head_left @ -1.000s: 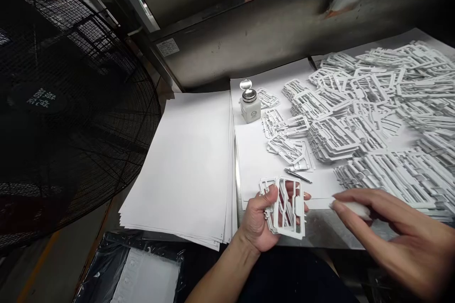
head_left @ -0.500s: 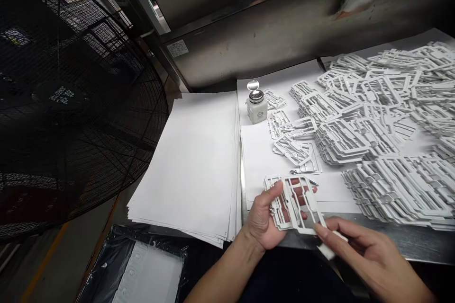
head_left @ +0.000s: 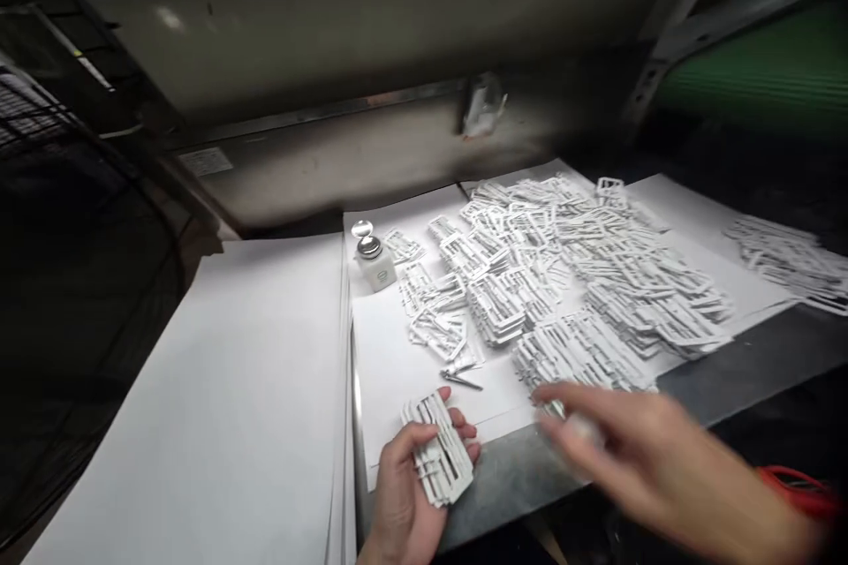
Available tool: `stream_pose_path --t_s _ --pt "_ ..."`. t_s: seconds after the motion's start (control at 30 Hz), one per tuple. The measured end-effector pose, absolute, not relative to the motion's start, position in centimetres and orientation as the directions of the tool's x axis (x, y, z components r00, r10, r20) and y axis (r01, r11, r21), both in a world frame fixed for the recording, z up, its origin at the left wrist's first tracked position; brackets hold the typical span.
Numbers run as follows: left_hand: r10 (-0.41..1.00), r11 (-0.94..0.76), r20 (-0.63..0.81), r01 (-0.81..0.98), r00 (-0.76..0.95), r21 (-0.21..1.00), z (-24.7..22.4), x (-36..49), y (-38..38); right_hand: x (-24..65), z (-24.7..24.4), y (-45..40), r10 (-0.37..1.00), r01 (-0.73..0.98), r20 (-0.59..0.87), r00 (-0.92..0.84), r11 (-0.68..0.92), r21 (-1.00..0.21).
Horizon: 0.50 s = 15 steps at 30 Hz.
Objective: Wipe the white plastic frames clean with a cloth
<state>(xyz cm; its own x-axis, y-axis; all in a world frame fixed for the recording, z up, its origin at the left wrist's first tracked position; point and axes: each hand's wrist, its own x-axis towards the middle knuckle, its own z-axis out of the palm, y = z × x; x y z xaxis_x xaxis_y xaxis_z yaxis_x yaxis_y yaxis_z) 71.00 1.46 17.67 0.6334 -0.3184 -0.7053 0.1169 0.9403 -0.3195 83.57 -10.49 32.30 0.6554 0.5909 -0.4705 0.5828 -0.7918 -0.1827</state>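
Observation:
A small stack of white openwork plastic frames (head_left: 442, 463) lies in my left hand (head_left: 404, 481), with the thumb across its top and the fingers wrapped beneath. My right hand (head_left: 636, 450) is blurred by motion, at the front edge of a larger pile of the same frames (head_left: 583, 349). A pale, smeared piece (head_left: 586, 431) shows between its thumb and fingers, too unclear to name. Beyond my left hand, a slim metal tool (head_left: 462, 378), perhaps tweezers, rests on the white paper. Some loose frames (head_left: 437, 333) lie just behind that tool.
A pump bottle (head_left: 375, 265) with its metal lid raised stands behind the loose frames. Big white sheets (head_left: 265, 371) are stacked at left. More frames (head_left: 788, 256) lie at far right. A metal panel (head_left: 318, 159) closes off the back; something red (head_left: 798, 490) shows at lower right.
My view has swung right. The opened-out frame held between both hands now lies flat with the stack in my left hand. My right hand has let go of it and moved towards the pile.

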Motion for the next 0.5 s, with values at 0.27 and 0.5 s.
stream_pose_path --t_s 0.27,0.5 --pt "-0.372 0.920 -0.591 0.200 0.716 -0.338 16.6 71.8 0.8 103.6 36.5 -17.8 -0.178 -0.046 -0.264 0.948 -0.897 0.440" --pt "-0.367 0.924 -0.603 0.201 0.708 -0.326 16.9 71.7 1.1 106.4 35.7 -19.9 -0.192 0.002 -0.344 0.919 -0.872 0.490"
